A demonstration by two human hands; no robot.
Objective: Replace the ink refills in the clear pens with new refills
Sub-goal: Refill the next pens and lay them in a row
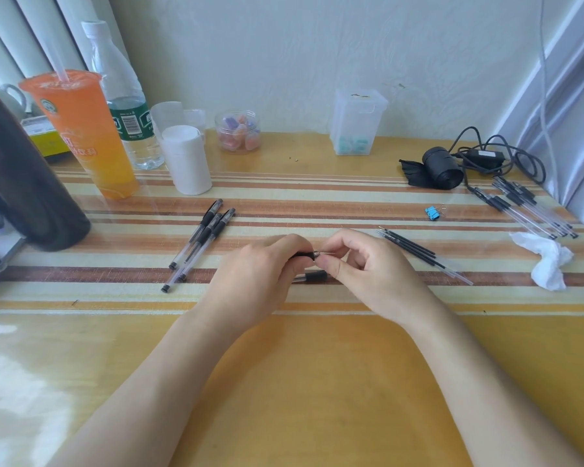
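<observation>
At frame centre, the left hand [250, 281] clamped the pen [304, 255] by its black sleeve, steadying it while the right hand [368, 267] grip pinched its tip [321, 253], probably to unscrew it.

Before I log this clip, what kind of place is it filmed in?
Most likely a home desk or small table set against a wall, not a workshop. An orange iced drink and a water bottle stand by loose clear pens, and a tangled charger cable lies on the striped table covering.
</observation>
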